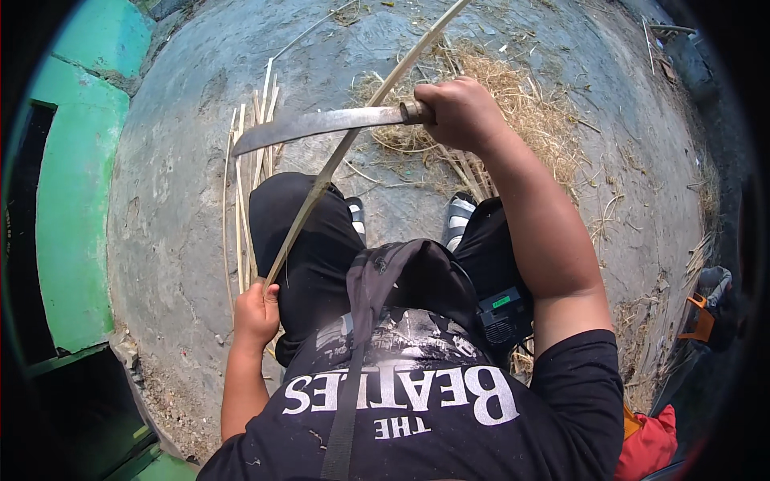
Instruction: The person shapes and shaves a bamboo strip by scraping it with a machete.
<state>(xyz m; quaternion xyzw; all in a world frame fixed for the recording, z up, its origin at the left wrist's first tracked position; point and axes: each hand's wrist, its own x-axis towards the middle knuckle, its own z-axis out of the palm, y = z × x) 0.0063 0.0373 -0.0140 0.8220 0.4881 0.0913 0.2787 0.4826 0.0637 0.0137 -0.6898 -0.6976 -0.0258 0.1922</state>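
In my right hand (464, 112) is the wooden handle of a machete (321, 123), its broad, curved blade reaching out to the left. A long bamboo strip (337, 160) slants from low on the left up to the far top edge. My left hand (257, 311) is closed round its near end, beside my left knee. The blade crosses the strip and seems to touch it, though the exact contact is hard to make out. Several pale split strips (243, 200) lie on the ground left of my knee.
A heap of straw-coloured shavings (497, 112) spreads over the grey concrete floor (176, 208) ahead and right. A green wall (76, 200) with dark openings stands at the left. A red cloth-like thing (648, 445) and an orange object (698, 318) are at the right.
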